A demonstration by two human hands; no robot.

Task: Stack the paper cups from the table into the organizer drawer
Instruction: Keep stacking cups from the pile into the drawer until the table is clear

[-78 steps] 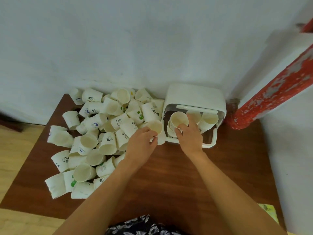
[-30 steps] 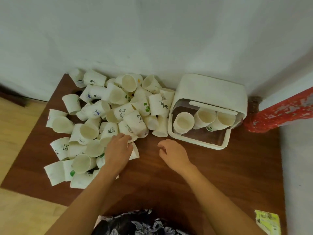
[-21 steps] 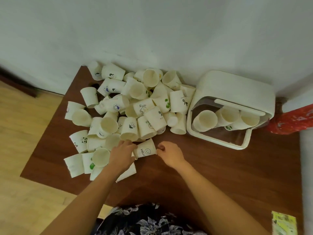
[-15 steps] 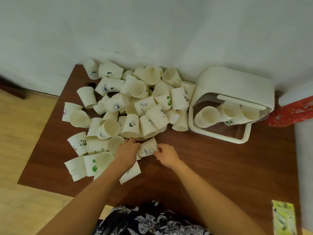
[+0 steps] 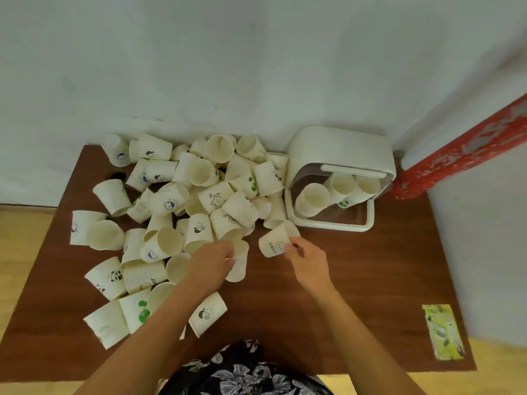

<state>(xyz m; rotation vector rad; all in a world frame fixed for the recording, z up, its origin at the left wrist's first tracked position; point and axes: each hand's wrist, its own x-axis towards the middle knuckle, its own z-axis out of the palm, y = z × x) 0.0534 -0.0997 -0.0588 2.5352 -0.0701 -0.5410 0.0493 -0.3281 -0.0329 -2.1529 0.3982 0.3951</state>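
Observation:
Several white paper cups lie in a heap (image 5: 182,212) across the left half of the brown table (image 5: 356,280). At the back right stands the white organizer (image 5: 340,153), its drawer (image 5: 335,225) pulled out with three cup stacks (image 5: 339,191) lying in it. My right hand (image 5: 306,259) pinches a cup printed HELLO (image 5: 273,240) just in front of the drawer's left corner. At the heap's near edge my left hand (image 5: 212,260) grips a plain white cup (image 5: 239,262).
A white wall runs right behind the table. A red post (image 5: 462,149) leans at the far right, beside the organizer. A yellow-green packet (image 5: 442,332) lies near the table's front right corner. Wooden floor shows on the left.
My right hand has taken the HELLO cup from the heap's edge and carried it right toward the drawer. My left hand now grips another cup. The camera view shifted.

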